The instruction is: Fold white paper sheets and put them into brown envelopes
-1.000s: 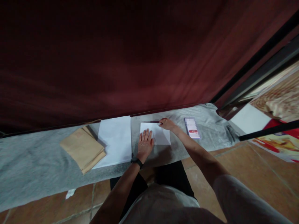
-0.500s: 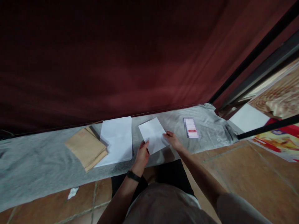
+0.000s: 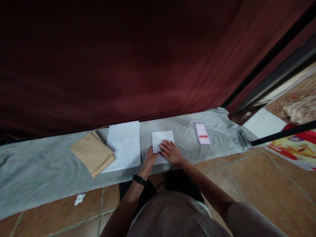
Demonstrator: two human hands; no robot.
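A white folded paper (image 3: 161, 136) lies on the grey cloth in front of me, its edges roughly square to my body. My left hand (image 3: 151, 158) grips its lower left edge. My right hand (image 3: 171, 152) rests on the paper with its fingers spread, pressing over its lower right part. Another part of the white paper shows below my hands. Left of it lies a stack of larger white sheets (image 3: 124, 144), with brown envelopes (image 3: 92, 153) overlapping its left side.
To the right, a blurred white and red phone-like item (image 3: 202, 133) lies on the grey cloth (image 3: 39, 171). A dark red curtain (image 3: 148, 65) hangs behind. A white scrap (image 3: 79, 198) is on the tiled floor; a printed box (image 3: 293, 144) stands at the right.
The white paper has turned to sit straighter. My right hand has moved left from its right edge onto its surface, and its fingers have spread.
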